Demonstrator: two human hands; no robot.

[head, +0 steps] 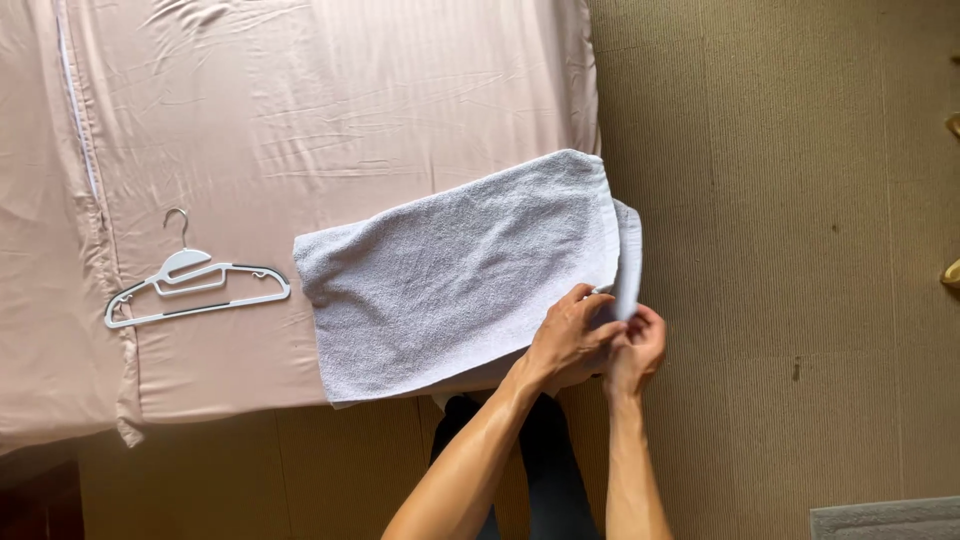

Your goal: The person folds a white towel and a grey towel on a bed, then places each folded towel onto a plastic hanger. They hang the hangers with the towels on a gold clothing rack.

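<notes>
Two hands at work beyond the white hanger [195, 283] on the pink sheet [300, 120]: grey towel [460, 270] across the bed's corner, likely to slide floorward if released, its right edge pinched under left hand [568, 338] fingers and between clamped right hand [636, 345] fingers.

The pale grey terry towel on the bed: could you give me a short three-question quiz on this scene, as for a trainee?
1. True or false: both hands grip the pale grey terry towel at one corner.
2. What lies left of the towel on the pink bedsheet?
3. Does the towel's right end lie flat or hang past the bed's edge?

Key:
1. True: left hand and right hand meet there.
2. A white plastic clothes hanger.
3. It hangs past the edge.
</notes>
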